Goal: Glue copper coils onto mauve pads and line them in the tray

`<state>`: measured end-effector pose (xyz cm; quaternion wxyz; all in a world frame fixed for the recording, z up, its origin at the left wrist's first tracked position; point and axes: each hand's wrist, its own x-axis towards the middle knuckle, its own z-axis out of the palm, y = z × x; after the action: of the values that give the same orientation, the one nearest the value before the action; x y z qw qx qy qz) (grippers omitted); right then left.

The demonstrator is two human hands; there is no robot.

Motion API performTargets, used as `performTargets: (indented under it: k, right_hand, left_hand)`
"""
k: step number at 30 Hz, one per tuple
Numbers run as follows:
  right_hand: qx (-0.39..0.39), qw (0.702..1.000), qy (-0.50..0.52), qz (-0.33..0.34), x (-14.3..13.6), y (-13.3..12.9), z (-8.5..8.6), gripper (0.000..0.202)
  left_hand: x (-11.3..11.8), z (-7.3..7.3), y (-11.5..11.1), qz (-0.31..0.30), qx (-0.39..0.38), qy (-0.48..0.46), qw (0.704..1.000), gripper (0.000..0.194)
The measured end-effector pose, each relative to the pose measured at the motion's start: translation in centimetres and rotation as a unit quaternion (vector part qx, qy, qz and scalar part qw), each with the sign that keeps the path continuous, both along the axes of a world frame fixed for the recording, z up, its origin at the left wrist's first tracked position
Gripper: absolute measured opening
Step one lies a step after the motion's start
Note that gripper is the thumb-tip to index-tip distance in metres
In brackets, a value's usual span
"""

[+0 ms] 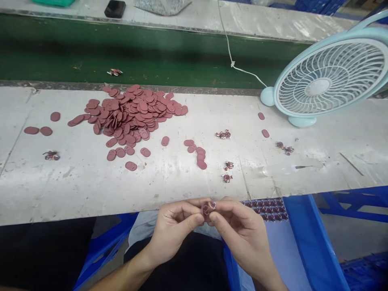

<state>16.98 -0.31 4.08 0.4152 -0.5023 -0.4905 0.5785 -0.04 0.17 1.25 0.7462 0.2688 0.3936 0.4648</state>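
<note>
My left hand (pixel 174 230) and my right hand (pixel 244 230) meet just off the table's near edge. Between their thumbs and fingers they pinch a small dark-red figurine (pixel 209 208) with white and orange touches; fingertips cover part of it, and whether it sits on an oval base I cannot tell. Similar figurines (pixel 223 134) lie on the table, including one (pixel 229 165) and another (pixel 226 178) beyond my hands. A large heap of flat reddish oval discs (pixel 133 111) spreads at the left, with a short overlapping row of discs (pixel 201 157) nearer my hands.
A light-blue fan (pixel 318 87) stands at the right of the white table (pixel 182 186), its cable (pixel 247 72) crossing the green strip (pixel 182 60) behind. Below the edge on the right, a blue crate (pixel 315 242) holds rows of small dark-red pieces (pixel 268 209). A thin-tipped tool (pixel 303 167) lies nearby.
</note>
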Motion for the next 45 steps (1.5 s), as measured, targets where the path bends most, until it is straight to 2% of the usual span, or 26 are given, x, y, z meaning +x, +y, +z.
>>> performTargets:
  k: [9, 11, 13, 14, 15, 16, 18, 20, 21, 24, 28, 32, 35, 38, 45]
  right_hand:
    - [-0.02, 0.998, 0.039, -0.043, 0.3, -0.3, -0.4, 0.014]
    - [-0.026, 0.995, 0.055, -0.083, 1.1, -0.7, -0.7, 0.013]
    - [-0.026, 0.986, 0.069, -0.146, 2.5, -1.4, -1.4, 0.012]
    - [-0.02, 0.979, 0.073, -0.187, 3.4, -1.9, -1.8, 0.012]
    - [-0.012, 0.971, 0.07, -0.229, 4.5, -2.5, -2.3, 0.011]
    - [-0.006, 0.961, 0.056, -0.269, 5.8, -3.1, -2.9, 0.011]
    - [0.0, 0.943, -0.018, -0.332, 8.4, -4.8, -4.2, 0.013]
    - [-0.014, 0.925, -0.109, -0.363, 10.7, -7.0, -5.6, 0.019]
    - [-0.029, 0.918, -0.147, -0.368, 11.7, -8.3, -6.4, 0.022]
    - [-0.086, 0.906, -0.21, -0.356, 13.3, -12.5, -9.2, 0.025]
    - [-0.158, 0.896, -0.287, -0.3, 13.7, -17.4, -14.5, 0.023]
    - [-0.193, 0.876, -0.36, -0.257, 14.0, -19.8, -19.9, 0.023]
    - [-0.196, 0.871, -0.392, -0.223, 14.4, -19.9, -22.2, 0.024]
    - [-0.196, 0.867, -0.415, -0.196, 14.4, -19.5, -22.8, 0.025]
    - [-0.201, 0.856, -0.448, -0.162, 14.3, -19.0, -22.8, 0.026]
  left_hand:
    - [0.6, 0.3, -0.1, -0.007, 0.002, 0.017, 1.0, 0.003]
    - [0.6, 0.5, 0.6, -0.028, 0.033, 0.049, 0.998, 0.007]
    - [0.4, 0.5, 2.1, -0.037, 0.098, 0.134, 0.985, 0.016]
    - [0.3, 0.4, 3.1, -0.038, 0.146, 0.201, 0.968, 0.019]
    - [0.3, 0.2, 4.2, -0.036, 0.201, 0.278, 0.939, 0.021]
    - [0.3, -0.1, 5.3, -0.035, 0.258, 0.36, 0.896, 0.023]
    - [0.4, -0.8, 7.2, -0.042, 0.353, 0.498, 0.791, 0.027]
    - [0.6, -1.6, 8.4, -0.055, 0.404, 0.589, 0.698, 0.028]
    - [0.8, -1.9, 8.7, -0.061, 0.419, 0.618, 0.662, 0.028]
    - [0.8, -2.4, 8.7, -0.074, 0.455, 0.663, 0.59, 0.029]
    - [0.7, -2.5, 8.6, -0.062, 0.488, 0.694, 0.526, 0.028]
    - [1.1, -2.2, 8.6, -0.067, 0.459, 0.718, 0.518, 0.027]
    - [1.8, -1.6, 8.8, -0.065, 0.423, 0.736, 0.524, 0.027]
    - [2.5, -0.9, 8.9, -0.061, 0.4, 0.747, 0.527, 0.03]
    - [3.4, -0.2, 8.9, -0.043, 0.365, 0.764, 0.531, 0.036]
